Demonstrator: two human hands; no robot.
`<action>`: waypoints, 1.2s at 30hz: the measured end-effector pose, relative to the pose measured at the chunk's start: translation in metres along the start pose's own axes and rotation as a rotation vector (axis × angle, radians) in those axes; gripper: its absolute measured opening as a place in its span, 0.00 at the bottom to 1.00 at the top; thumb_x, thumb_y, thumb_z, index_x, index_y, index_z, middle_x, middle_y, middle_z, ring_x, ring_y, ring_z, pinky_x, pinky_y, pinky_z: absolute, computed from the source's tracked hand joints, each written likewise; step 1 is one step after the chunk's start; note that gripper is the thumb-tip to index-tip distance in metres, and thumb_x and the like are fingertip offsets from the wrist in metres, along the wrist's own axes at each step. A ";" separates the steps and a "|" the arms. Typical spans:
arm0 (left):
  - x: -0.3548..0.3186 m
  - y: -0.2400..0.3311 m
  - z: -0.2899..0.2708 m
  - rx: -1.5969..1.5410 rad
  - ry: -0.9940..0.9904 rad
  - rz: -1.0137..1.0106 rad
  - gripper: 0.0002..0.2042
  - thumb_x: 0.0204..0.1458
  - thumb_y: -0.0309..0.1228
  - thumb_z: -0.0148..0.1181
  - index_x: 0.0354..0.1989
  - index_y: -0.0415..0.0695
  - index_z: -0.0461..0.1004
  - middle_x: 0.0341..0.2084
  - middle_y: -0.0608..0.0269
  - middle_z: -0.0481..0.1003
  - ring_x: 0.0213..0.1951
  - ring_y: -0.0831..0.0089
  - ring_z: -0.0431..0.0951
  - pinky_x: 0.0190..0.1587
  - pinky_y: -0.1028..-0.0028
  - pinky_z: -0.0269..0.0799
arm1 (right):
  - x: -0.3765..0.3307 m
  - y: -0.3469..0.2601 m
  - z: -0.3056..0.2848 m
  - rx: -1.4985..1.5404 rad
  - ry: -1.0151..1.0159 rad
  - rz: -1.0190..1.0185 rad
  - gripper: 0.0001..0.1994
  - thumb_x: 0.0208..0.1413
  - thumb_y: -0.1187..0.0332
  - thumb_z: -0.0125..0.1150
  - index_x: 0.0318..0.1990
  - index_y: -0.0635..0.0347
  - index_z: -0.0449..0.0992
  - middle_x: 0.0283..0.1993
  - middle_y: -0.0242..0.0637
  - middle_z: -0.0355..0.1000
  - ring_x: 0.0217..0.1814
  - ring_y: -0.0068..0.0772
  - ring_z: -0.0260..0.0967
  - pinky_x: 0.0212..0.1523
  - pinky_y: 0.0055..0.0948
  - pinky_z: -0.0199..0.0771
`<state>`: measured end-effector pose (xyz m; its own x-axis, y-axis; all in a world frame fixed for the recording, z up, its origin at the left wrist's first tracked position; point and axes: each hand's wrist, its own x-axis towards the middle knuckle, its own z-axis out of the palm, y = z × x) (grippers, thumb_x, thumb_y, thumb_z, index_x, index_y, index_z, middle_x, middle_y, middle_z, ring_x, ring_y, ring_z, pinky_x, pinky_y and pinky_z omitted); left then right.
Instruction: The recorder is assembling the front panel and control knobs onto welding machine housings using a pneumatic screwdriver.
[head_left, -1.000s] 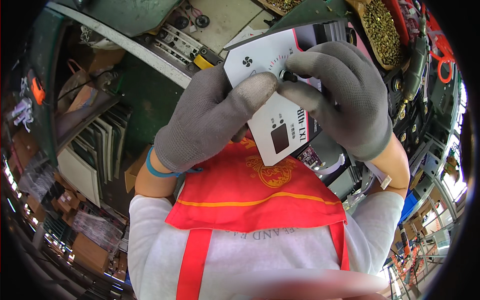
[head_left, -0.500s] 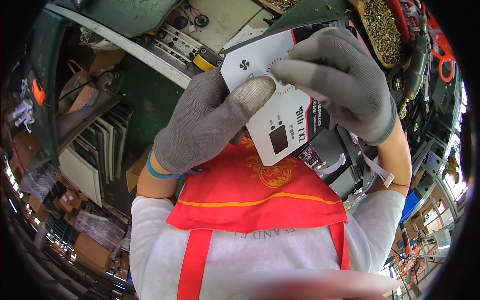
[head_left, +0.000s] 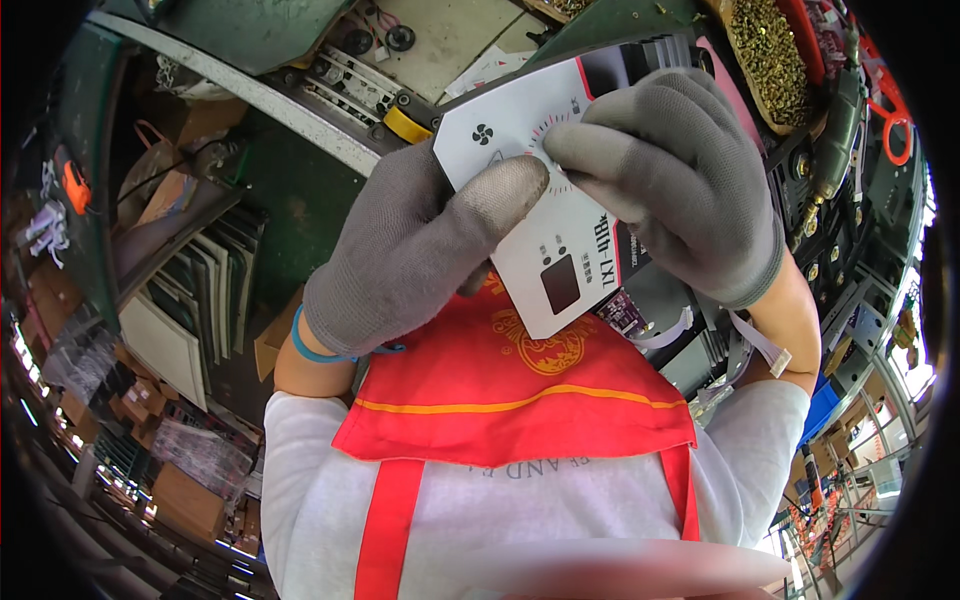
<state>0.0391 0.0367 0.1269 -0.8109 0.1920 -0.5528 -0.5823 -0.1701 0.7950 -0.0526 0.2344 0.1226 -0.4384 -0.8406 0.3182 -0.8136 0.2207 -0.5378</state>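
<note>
My gloved left hand (head_left: pixel 400 235) is closed on the left edge of a white front panel (head_left: pixel 530 265), its thumb flat on the face beside a printed dial. The panel is tilted in front of my chest and has a dark display window, a fan symbol and a red-and-black side. My gloved right hand (head_left: pixel 685 175) bends over the dial with thumb and fingers pinched at its middle; whatever they hold there is hidden. Below the panel a small purple circuit board (head_left: pixel 622 312) shows, with a white cable (head_left: pixel 762 345) hanging near my right forearm.
A tray of brass-coloured screws (head_left: pixel 765 60) stands at the far right, near a powered screwdriver (head_left: pixel 832 150) and red-handled scissors (head_left: pixel 896 135). A yellow tape roll (head_left: pixel 406 126) lies beyond my left hand. Flat panels (head_left: pixel 215 290) lean in a stack at the left.
The panel has shifted slightly left and turned a little. My right hand has come slightly lower, its fingers bunched closer at the dial. My left hand keeps its hold.
</note>
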 end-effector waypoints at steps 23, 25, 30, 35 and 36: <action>-0.005 0.007 0.004 0.069 0.048 -0.046 0.18 0.57 0.41 0.54 0.45 0.37 0.71 0.21 0.69 0.72 0.17 0.85 0.65 0.19 0.82 0.59 | 0.000 -0.006 -0.004 0.006 0.015 0.016 0.16 0.42 0.73 0.66 0.41 0.66 0.76 0.33 0.40 0.70 0.33 0.36 0.69 0.33 0.30 0.66; -0.003 0.005 0.002 0.045 0.007 -0.007 0.18 0.57 0.41 0.54 0.45 0.37 0.71 0.21 0.68 0.72 0.18 0.85 0.65 0.19 0.82 0.60 | 0.002 -0.006 -0.007 -0.042 -0.049 -0.037 0.16 0.41 0.71 0.66 0.40 0.64 0.77 0.33 0.38 0.70 0.32 0.36 0.68 0.33 0.30 0.66; -0.006 0.002 0.003 0.026 0.036 0.026 0.18 0.57 0.42 0.55 0.44 0.37 0.72 0.21 0.68 0.72 0.17 0.85 0.65 0.19 0.82 0.60 | 0.007 -0.013 -0.009 -0.225 -0.046 -0.102 0.13 0.40 0.68 0.65 0.37 0.62 0.77 0.32 0.37 0.69 0.31 0.35 0.67 0.33 0.31 0.64; -0.004 0.004 0.007 0.056 0.040 0.026 0.19 0.58 0.44 0.53 0.42 0.37 0.73 0.19 0.68 0.71 0.16 0.85 0.65 0.18 0.82 0.59 | 0.004 -0.015 0.000 -0.363 0.033 -0.035 0.16 0.37 0.60 0.68 0.30 0.61 0.74 0.28 0.37 0.66 0.27 0.38 0.64 0.31 0.33 0.63; -0.004 0.001 0.006 0.068 0.040 0.048 0.19 0.58 0.44 0.52 0.41 0.36 0.73 0.19 0.67 0.72 0.15 0.84 0.66 0.17 0.82 0.59 | 0.000 -0.014 0.002 -0.368 0.036 -0.030 0.16 0.37 0.60 0.68 0.30 0.61 0.74 0.28 0.37 0.66 0.27 0.38 0.64 0.31 0.33 0.63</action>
<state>0.0419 0.0419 0.1316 -0.8402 0.1458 -0.5224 -0.5386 -0.1118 0.8351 -0.0408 0.2301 0.1286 -0.4198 -0.8328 0.3607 -0.9065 0.3648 -0.2128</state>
